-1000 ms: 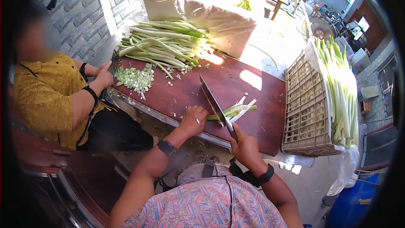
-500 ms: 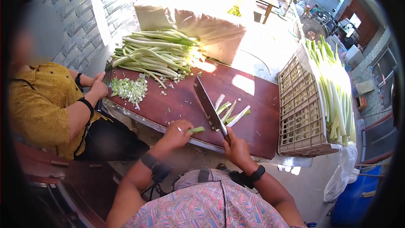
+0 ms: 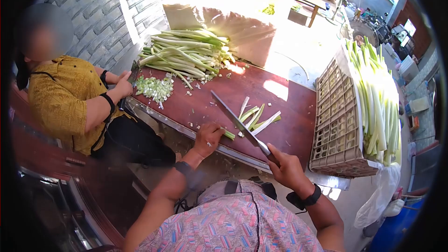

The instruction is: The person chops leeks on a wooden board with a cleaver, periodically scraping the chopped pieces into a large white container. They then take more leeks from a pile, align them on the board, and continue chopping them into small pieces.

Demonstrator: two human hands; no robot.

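Observation:
My right hand (image 3: 285,168) grips the dark handle of a cleaver (image 3: 240,125), whose long blade slants up and left over the board. My left hand (image 3: 208,139) is closed on a short piece of green onion (image 3: 228,134) at the near edge of the red-brown table (image 3: 196,107). Split green onion stalks (image 3: 254,117) lie just beyond the blade, and one pale strip lies close to its far side. Small white and green scraps are scattered around my left hand.
At the left, a co-worker in a yellow shirt (image 3: 65,98) holds a knife (image 3: 134,72) beside chopped green onion (image 3: 156,89). A pile of whole green onions (image 3: 184,52) lies behind. A plastic crate (image 3: 333,116) of long green onions (image 3: 373,98) stands at the right. A covered block (image 3: 219,28) rises at the back.
My left hand has come forward and down to the table edge with the green onion piece. The cleaver has tilted flatter, its handle now further right. The whole view has shifted slightly.

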